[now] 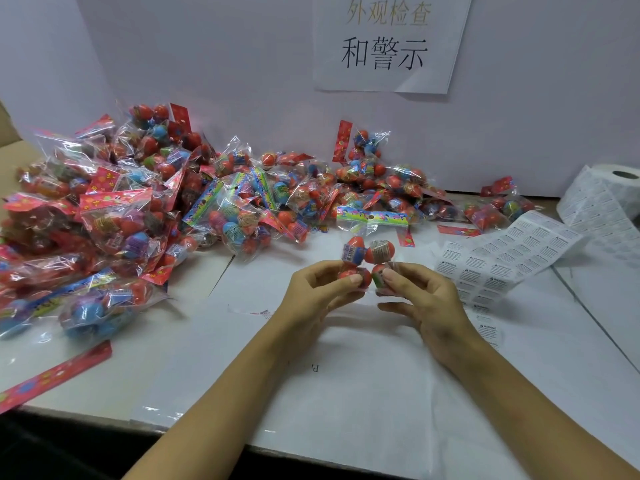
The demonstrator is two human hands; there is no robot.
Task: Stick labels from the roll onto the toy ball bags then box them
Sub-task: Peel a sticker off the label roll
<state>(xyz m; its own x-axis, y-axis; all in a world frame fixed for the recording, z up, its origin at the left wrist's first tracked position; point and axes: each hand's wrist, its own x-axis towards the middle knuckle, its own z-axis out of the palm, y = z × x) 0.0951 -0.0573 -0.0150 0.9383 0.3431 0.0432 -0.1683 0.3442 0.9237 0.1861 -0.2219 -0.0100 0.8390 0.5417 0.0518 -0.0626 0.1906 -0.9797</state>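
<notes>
Both my hands hold one clear toy ball bag (367, 252) above the middle of the table, its colourful header card pointing away from me. My left hand (320, 292) pinches the bag's lower left corner around a red ball. My right hand (420, 299) pinches the lower right corner. A white label roll (613, 192) stands at the far right, and its strip of printed warning labels (502, 258) trails toward my right hand. Whether a label sits on the held bag, I cannot tell.
A large heap of toy ball bags (114, 209) covers the left and back of the table. A loose red header card (55, 377) lies near the front left edge. A white wall with a paper sign (388, 43) rises behind.
</notes>
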